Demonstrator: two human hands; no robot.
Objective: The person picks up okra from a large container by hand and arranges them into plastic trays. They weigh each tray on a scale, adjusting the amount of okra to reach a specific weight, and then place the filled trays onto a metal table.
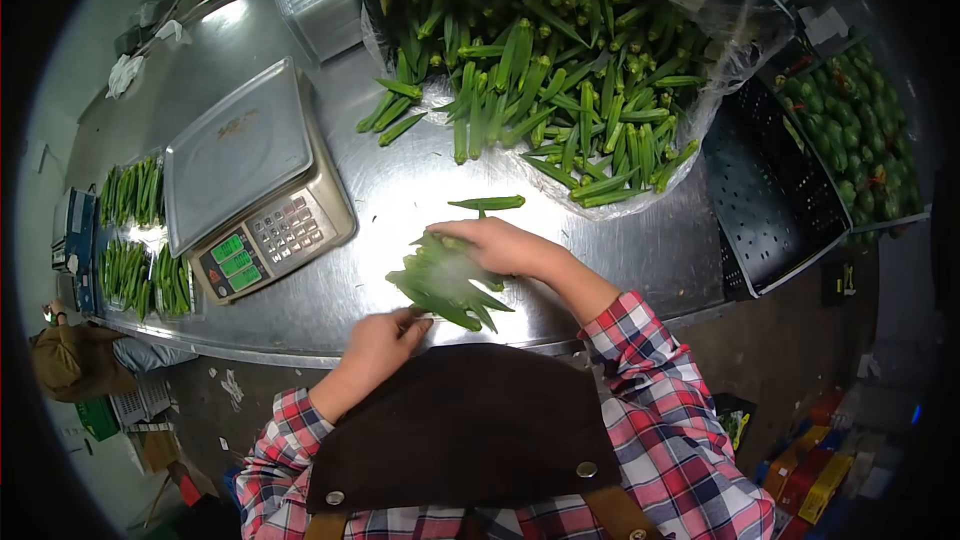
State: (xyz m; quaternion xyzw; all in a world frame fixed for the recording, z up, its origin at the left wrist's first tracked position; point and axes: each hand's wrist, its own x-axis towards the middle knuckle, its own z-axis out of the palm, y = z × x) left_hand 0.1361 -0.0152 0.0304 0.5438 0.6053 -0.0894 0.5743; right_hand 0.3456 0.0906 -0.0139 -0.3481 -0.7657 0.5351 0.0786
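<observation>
A bunch of green okra (440, 285) is between my two hands, just above the steel table near its front edge. A pale, blurred glare covers part of the bunch, so what lies under it cannot be made out. My right hand (505, 246) is closed over the upper right side of the pods. At the lower left end, my left hand (380, 348) grips the bunch with thumb and fingers pinched together; its fingertips are partly hidden. One loose okra pod (487, 203) lies just beyond my right hand.
Loose okra (600, 130) spills from a plastic-lined crate at the back. A scale (245, 145) with a lit green display stands left, beside packed okra trays (128, 275). A black crate (775, 190) is at the right. Another person (85, 360) is at far left.
</observation>
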